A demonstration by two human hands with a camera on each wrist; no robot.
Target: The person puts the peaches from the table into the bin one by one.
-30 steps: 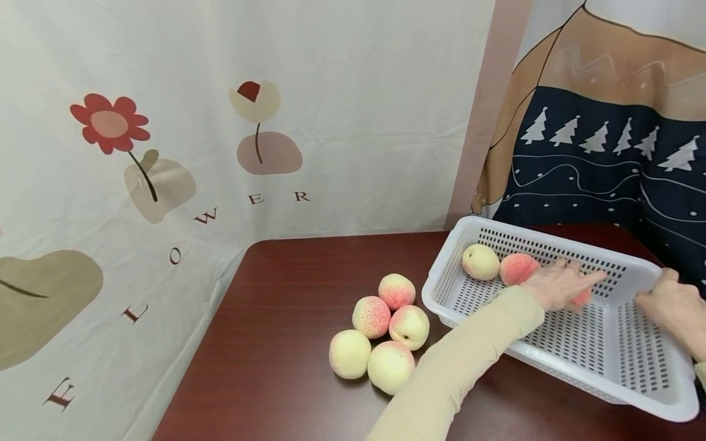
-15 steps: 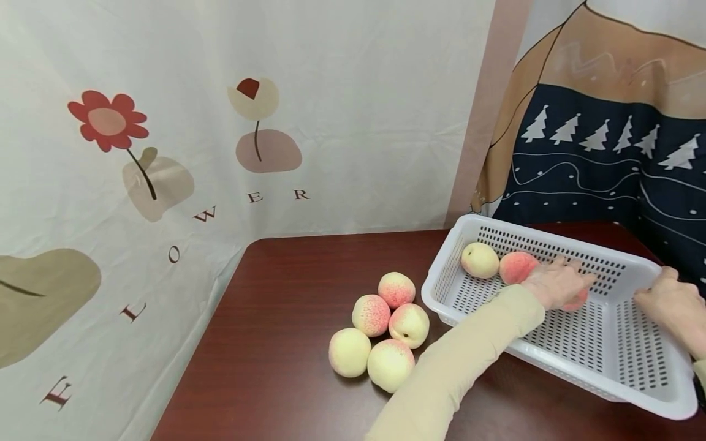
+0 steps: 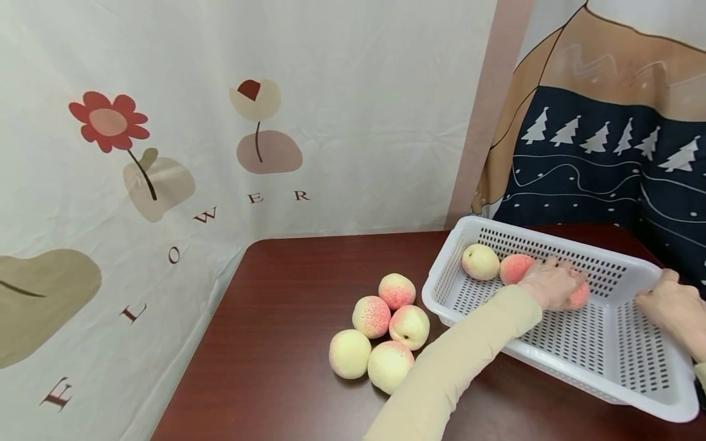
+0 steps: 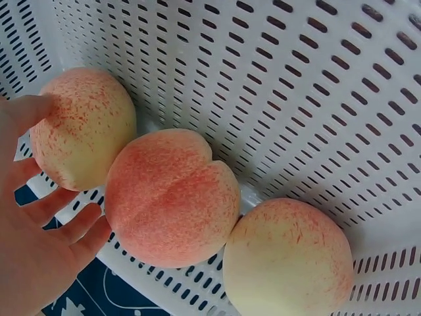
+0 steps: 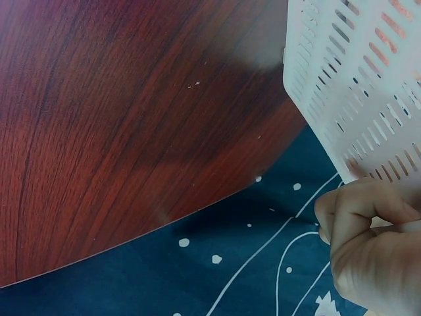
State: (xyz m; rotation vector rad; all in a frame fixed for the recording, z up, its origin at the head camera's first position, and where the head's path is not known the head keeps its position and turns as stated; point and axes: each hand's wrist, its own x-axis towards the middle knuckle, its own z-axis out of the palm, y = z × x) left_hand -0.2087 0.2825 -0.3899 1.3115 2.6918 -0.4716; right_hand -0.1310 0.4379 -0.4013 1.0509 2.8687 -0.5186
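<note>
White slotted basket [image 3: 634, 361]: third peach [image 3: 578, 296], pink-blushed, half hidden under relaxed left hand [image 3: 551, 283]; right hand [image 3: 670, 306] grips rim.

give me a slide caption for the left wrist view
Three peaches in a row against the wall of a white slotted basket, the left hand open beside them.

The white perforated basket [image 3: 634, 373] sits tilted on the dark red table. Three peaches lie in a row along its far wall: a pale yellow peach [image 3: 480, 261], a deep pink peach [image 3: 515, 268] touching it, and a third peach [image 3: 579, 296] under the left hand [image 3: 551, 285].
</note>
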